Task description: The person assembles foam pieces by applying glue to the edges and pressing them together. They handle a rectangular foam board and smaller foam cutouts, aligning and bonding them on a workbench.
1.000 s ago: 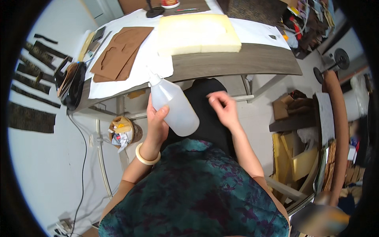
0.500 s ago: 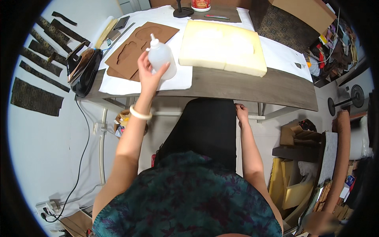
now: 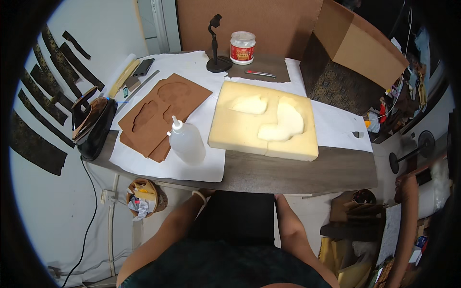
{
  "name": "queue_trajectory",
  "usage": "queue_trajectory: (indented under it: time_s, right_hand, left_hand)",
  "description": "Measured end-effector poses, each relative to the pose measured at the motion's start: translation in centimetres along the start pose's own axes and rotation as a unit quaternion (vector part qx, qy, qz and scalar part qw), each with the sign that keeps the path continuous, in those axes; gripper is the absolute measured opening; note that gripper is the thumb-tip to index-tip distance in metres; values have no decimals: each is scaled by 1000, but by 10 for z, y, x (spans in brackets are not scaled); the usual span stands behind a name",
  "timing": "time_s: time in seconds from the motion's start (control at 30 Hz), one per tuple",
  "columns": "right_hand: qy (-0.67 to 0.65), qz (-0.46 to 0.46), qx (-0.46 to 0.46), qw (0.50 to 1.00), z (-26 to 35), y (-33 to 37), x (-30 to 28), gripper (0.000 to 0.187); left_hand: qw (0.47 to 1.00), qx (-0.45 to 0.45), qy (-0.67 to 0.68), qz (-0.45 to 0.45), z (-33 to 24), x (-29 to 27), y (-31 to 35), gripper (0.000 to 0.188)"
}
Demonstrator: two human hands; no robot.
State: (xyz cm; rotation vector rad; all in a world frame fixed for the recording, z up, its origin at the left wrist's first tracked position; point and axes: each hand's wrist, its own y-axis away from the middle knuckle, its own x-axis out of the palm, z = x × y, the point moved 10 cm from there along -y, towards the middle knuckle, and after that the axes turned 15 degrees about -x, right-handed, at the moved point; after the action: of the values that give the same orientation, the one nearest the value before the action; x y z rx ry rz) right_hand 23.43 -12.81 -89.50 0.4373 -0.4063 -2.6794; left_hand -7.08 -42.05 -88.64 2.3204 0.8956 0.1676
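The left hand (image 3: 207, 192) and right hand (image 3: 278, 197) sit low, well apart, barely showing under the table's (image 3: 297, 175) near edge; their grip cannot be told. Seemingly a pause: the squeeze bottle (image 3: 188, 145) stands unheld, near left; grasping it would mean clearing that edge. Brown boards (image 3: 156, 106) lie behind, hollowed foam (image 3: 242, 126) right.

White wall (image 3: 38, 211) on L w/ black cord (image 3: 92, 221) hanging by it; gray-brown wood-look tbl (image 3: 288, 173) ctr; brown panel (image 3: 269, 19) behind; pale flr (image 3: 313, 216) below.

Translucent smooth plastic bottle (image 3: 188, 145), matt porous foam block (image 3: 240, 126), wood-grained tabletop (image 3: 297, 169), white paper (image 3: 201, 169)
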Motion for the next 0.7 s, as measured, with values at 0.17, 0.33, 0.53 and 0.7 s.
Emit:
queue_trajectory:
  time_s: [0.17,0.33,0.53,0.7]
  right_hand:
    - [-7,13,-41,999,20,39,-43,46]
    - [-128,141,-37,981,71,120,-51,43]
    - [-247,326,-191,892,183,271,-136,16]
    - [-165,439,-34,882,47,364,-163,13]
  left_hand:
    - [990,-78,-20,-113,1,-8,-9,32]
    - [965,-78,-12,-251,-21,-57,29,25]
    - [966,246,-72,-25,-54,-82,263,11]
    - [972,161,-130,-114,42,-156,309,22]
